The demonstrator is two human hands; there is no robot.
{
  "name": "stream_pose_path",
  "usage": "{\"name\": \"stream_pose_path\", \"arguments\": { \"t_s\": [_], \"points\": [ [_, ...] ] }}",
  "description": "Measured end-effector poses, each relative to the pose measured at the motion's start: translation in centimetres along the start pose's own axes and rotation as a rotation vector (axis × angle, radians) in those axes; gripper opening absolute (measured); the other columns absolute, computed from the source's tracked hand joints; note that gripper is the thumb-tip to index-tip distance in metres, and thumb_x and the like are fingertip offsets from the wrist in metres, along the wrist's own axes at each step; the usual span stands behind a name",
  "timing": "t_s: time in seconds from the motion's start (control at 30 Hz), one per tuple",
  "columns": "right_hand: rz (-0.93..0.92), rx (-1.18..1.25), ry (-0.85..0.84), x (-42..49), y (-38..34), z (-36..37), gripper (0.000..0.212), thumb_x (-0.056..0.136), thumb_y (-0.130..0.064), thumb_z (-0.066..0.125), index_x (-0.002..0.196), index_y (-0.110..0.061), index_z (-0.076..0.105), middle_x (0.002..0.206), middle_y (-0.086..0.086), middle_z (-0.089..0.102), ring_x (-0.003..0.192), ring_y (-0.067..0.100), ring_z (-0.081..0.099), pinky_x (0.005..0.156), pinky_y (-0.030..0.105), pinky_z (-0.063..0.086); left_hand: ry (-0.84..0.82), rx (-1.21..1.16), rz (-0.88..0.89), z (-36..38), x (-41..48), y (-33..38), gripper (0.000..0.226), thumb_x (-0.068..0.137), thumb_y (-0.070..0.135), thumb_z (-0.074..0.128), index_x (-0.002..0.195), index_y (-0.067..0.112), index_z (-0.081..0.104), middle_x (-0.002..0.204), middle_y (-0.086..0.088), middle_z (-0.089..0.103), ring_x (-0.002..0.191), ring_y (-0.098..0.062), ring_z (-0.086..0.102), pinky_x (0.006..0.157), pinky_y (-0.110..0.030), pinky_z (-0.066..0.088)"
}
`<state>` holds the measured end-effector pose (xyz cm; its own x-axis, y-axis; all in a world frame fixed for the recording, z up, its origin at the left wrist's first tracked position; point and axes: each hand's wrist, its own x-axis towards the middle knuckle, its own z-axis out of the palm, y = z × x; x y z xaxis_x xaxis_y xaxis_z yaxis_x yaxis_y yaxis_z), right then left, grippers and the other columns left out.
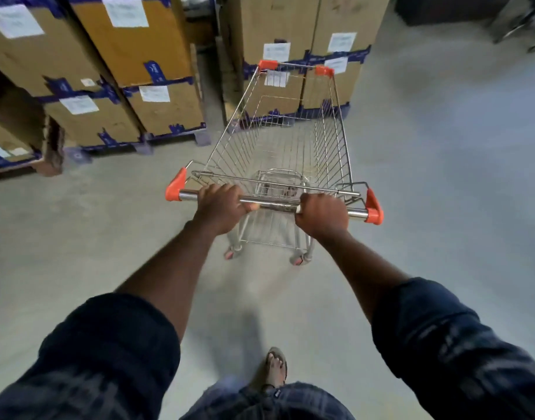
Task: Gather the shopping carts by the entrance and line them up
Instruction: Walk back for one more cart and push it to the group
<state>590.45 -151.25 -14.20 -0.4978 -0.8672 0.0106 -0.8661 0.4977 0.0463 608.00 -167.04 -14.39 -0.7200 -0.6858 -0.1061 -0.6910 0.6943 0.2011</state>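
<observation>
An empty wire shopping cart (336,140) with orange corner caps stands straight ahead of me on the concrete floor. Its chrome handle bar (274,204) runs across the middle of the view. My left hand (220,207) grips the bar left of centre. My right hand (322,215) grips it right of centre. The cart's nose points at stacked boxes.
Tall stacks of taped cardboard boxes (139,50) stand on pallets at the left, and more boxes (290,25) rise just beyond the cart's front. Grey floor (442,147) stretches to the right. A blurred metal frame (530,22) shows at the top right corner. My sandalled foot (274,371) is below.
</observation>
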Motion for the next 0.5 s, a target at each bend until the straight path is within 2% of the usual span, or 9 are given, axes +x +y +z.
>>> {"name": "stream_pose_path", "arguments": {
  "t_s": [0.1, 0.33, 0.5],
  "points": [
    [0.087, 0.017, -0.006, 0.8, 4.4, -0.1, 0.026, 0.083, -0.034, 0.054, 0.099, -0.018, 0.066, 0.083, 0.010, 0.071, 0.076, 0.036, 0.070, 0.061, 0.034, 0.047, -0.023, -0.024, 0.058, 0.4, 3.1, 4.0, 0.056, 0.090, 0.070, 0.044, 0.122, 0.025, 0.057, 0.128, 0.001, 0.059, 0.123, -0.029, 0.046, 0.102, -0.042, 0.025],
    [0.251, 0.003, -0.022, 3.9, 12.7, 0.6, 0.023, 0.084, -0.035, 0.054, 0.093, -0.017, 0.065, 0.077, 0.008, 0.068, 0.071, 0.033, 0.067, 0.059, 0.032, 0.043, -0.066, -0.064, 0.201, 1.1, 11.0, 11.1, 0.050, 0.091, 0.068, 0.045, 0.120, 0.029, 0.056, 0.127, 0.005, 0.058, 0.123, -0.025, 0.044, 0.100, -0.043, 0.024],
    [0.386, 0.020, 0.016, 7.6, 15.7, 1.5, 0.023, 0.086, -0.037, 0.055, 0.092, -0.019, 0.066, 0.072, 0.005, 0.066, 0.066, 0.030, 0.065, 0.059, 0.033, 0.052, -0.107, -0.074, 0.349, 1.0, 19.0, 13.0, 0.053, 0.089, 0.071, 0.044, 0.123, 0.032, 0.055, 0.125, 0.008, 0.057, 0.122, -0.022, 0.043, 0.098, -0.043, 0.023]
  ]
}}
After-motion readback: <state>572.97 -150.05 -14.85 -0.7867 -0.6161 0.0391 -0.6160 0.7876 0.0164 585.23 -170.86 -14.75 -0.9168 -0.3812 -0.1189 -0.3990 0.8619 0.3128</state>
